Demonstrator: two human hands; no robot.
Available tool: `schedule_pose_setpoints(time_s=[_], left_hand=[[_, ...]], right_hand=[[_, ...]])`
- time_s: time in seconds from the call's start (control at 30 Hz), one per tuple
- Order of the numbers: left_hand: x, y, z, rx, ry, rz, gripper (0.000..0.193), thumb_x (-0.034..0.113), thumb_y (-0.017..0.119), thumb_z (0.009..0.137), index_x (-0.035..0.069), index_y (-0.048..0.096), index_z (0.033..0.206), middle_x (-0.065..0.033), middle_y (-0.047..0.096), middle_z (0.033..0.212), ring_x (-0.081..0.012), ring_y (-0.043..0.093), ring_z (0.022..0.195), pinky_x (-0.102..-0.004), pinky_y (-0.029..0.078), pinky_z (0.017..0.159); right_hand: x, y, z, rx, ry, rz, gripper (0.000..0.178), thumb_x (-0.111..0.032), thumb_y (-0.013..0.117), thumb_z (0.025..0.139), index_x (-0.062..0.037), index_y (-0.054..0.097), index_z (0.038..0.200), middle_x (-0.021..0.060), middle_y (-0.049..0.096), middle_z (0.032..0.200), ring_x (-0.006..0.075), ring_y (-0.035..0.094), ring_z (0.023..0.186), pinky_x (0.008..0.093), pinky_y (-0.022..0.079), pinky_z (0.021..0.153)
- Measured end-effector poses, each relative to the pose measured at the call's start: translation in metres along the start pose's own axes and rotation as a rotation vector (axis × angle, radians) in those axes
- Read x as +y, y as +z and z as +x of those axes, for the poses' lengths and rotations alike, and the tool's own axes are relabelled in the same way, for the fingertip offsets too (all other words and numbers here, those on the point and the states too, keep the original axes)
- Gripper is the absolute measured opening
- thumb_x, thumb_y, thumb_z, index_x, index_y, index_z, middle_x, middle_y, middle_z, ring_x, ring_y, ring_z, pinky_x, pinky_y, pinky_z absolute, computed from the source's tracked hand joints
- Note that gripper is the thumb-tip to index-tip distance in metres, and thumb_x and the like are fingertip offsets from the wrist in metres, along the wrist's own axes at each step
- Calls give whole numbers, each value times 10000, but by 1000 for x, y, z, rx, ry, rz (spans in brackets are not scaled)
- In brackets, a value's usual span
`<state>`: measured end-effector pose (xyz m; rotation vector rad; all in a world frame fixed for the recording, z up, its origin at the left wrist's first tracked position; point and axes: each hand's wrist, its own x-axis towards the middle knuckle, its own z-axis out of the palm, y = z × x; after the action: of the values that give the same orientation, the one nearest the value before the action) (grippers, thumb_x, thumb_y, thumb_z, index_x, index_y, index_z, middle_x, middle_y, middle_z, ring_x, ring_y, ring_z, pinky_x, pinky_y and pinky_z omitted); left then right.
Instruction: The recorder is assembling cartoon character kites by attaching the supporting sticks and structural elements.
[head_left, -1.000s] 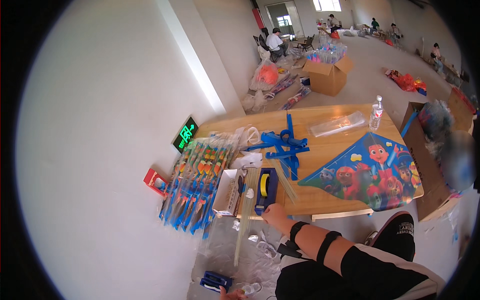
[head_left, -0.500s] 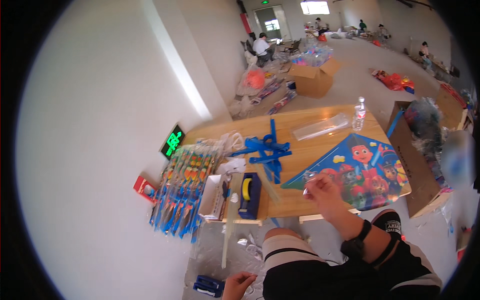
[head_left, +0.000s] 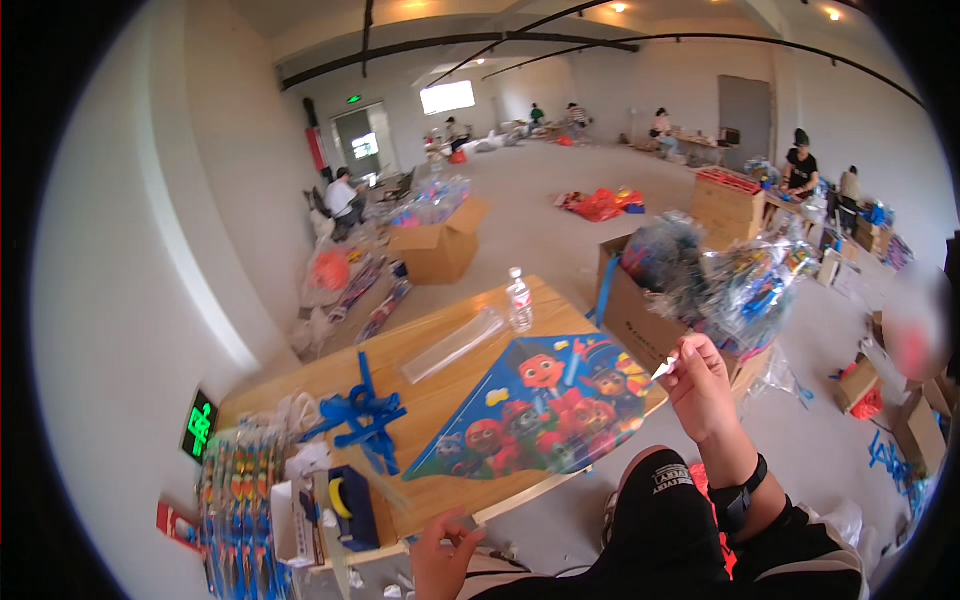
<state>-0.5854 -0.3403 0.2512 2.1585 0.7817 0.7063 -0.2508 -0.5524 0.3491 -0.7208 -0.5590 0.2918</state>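
Observation:
My right hand [head_left: 698,385] is raised just beyond the table's right end, its fingers pinched on a small shiny white scrap [head_left: 665,367]. Left of it, a printed kite [head_left: 540,405], blue with cartoon figures, lies flat on the wooden table [head_left: 330,375]. At the table's front edge is my left hand [head_left: 443,555], fingers loosely bent and apart, with nothing visible in them. A blue tape dispenser [head_left: 362,515] with a yellow roll stands to the left of that hand. Behind the dispenser lies a heap of blue strips [head_left: 365,415].
A water bottle [head_left: 519,302] and a clear plastic sleeve [head_left: 453,345] are at the table's far side. Packaged goods [head_left: 240,500] hang over its left end. An overfilled carton [head_left: 640,315] stands beyond the right end, another carton [head_left: 437,245] behind the table. Several people work farther off.
The view has swung to the right. My right hand has moved off the kite, past the table's right end, still pinching the scrap. My left hand has come up to the front edge, its fingers parted.

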Motion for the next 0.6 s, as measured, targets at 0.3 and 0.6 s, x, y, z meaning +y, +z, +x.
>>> schedule_pose_setpoints(time_s=[0.3,0.6], left_hand=[[8,32,21,-173,33,-216,183,162,745,946,30,680,1055,-32,648,844,-123,599,806,-270,485,750],[4,42,14,-164,15,-384,98,127,710,972,46,663,1001,7,611,875,-87,559,822,-245,464,753]], right_hand=[[-56,-21,-5,7,-393,-432,186,-15,608,1006,-69,549,1173,37,683,822,152,703,744,250,544,664],[-48,-22,4,173,-595,-1014,243,39,679,949,44,642,1189,138,762,968,165,736,842,271,589,773]])
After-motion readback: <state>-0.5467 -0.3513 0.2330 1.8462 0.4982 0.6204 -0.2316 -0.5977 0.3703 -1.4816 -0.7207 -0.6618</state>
